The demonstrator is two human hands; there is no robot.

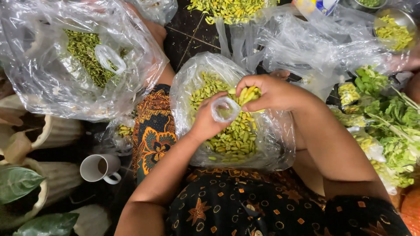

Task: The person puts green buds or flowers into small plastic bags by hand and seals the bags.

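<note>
Head view, left hand: the left hand [204, 122] is seen over the open clear plastic bag [271, 140] resting on the lap; the fingers are curled closed around a small clear pouch [225, 109].
Left grip state: closed on the pouch, whose round mouth is held open and turned upward; the thumb is hidden behind the film.
Head view, right hand: the right hand [269, 92] is placed just beside the pouch mouth, with the fingers bunched shut around a clump of yellow-green buds [248, 94].
Right grip state: closed, pinching the buds; their tips are seen protruding from the fist toward the pouch.
Bud supply: a heap of the same loose buds [232, 140] is contained in the clear plastic bag, directly beneath both hands.
Contact: the two hands are near each other, almost touching at the pouch rim; whether any buds are already inside the pouch cannot be told.
Surroundings, left: a second bag of darker green buds [87, 57] is noted at upper left; a white mug [99, 168] lies on its side lower left.
Surroundings, right: leafy green stems [389, 118] are piled at the right edge.
Clothing: a dark patterned garment [245, 205] is seen below the bag.
</note>
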